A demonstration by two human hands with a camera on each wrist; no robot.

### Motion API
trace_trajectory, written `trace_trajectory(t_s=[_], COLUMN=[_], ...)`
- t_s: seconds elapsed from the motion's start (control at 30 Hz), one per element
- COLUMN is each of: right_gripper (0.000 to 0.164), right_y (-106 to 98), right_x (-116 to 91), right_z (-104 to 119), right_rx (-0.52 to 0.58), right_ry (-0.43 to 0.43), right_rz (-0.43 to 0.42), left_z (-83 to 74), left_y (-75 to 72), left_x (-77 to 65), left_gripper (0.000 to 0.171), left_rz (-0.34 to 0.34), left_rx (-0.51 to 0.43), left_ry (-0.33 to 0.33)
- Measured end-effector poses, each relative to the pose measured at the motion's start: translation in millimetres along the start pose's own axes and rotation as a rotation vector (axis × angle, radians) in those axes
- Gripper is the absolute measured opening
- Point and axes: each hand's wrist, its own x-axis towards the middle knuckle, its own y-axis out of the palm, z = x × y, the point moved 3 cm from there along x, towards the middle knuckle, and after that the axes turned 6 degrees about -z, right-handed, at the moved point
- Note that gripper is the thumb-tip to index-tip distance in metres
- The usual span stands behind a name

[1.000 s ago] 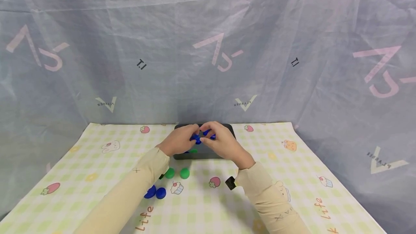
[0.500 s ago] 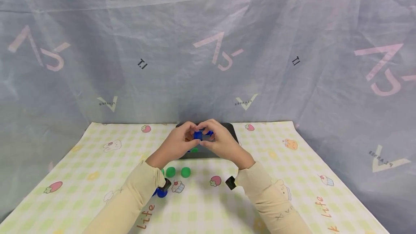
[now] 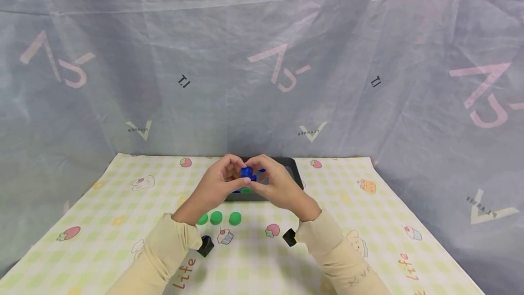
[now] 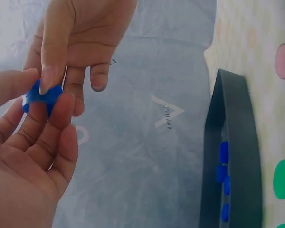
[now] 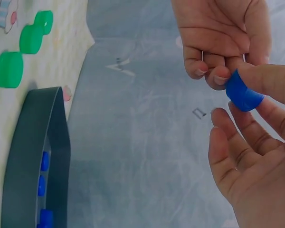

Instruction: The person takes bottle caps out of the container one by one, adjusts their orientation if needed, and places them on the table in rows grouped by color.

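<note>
Above the dark grey tray (image 3: pixel 292 170), both hands meet at one small blue cap-like plastic piece (image 3: pixel 246 173). My left hand (image 3: pixel 214 183) pinches it between thumb and fingers. The right hand (image 3: pixel 280 185) grips it from the other side, its thumb pressed on the blue surface in the right wrist view. Fingers partly cover the piece (image 4: pixel 43 97), and its full shape is hidden. Seen from the left wrist, it is held up in the air, off to the side of the tray.
Inside the tray lie several blue pieces (image 4: pixel 223 152) and a green one (image 3: pixel 246 190). Three round green caps (image 3: pixel 235 218) stand on the checked tablecloth (image 3: pixel 262 258) in front of it. A grey curtain (image 3: pixel 262 81) hangs behind the table.
My left hand has turned and its wrist has drawn back toward me, fingers staying at the blue piece. The blue pieces near the left sleeve are now hidden behind it. The right hand barely moved.
</note>
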Motion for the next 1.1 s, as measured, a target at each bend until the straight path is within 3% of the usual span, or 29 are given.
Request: trace_trajectory(t_s=[0.1,0.27,0.37,0.47,0.6,0.8,0.97,1.1], right_gripper=[0.033,0.035,0.035,0.035,0.033,0.031,0.029,0.029], right_y=[0,3,6,14,31,63,86,98], right_x=[-1,-1,-1,-2,-4,-13,-22,-29], right_z=[5,8,9,9,6,-5,-13,-16], right_rx=[0.025,0.048,0.025,-0.004,-0.028,-0.092,-0.100,-0.135], right_ry=[-0.019,-0.013,-0.012,-0.021,0.016,0.137,0.228,0.252], right_rz=[-0.016,-0.019,-0.007,0.022,0.121,0.343,0.467,0.544], left_z=[-6.4,-18.9,-24.6,-27.5,-28.6,-27.3,-30.6,-34.6], left_y=[-3.9,-21.6,-36.2,-47.4,-53.2,-50.8,-51.8,-54.7], left_x=[-4.3,-5.8,-5.9,-5.4,-4.8,-7.0,-10.2,-11.8], left_gripper=[0.024,0.015,0.010,0.007,0.006,0.008,0.018,0.022], left_rz=[-0.040,-0.194,-0.265,-0.298,-0.296,-0.264,-0.313,-0.354], left_rx=[0.081,0.208,0.227,0.235,0.222,0.263,0.266,0.237], left_ry=[0.075,0.253,0.296,0.297,0.301,0.321,0.424,0.499])
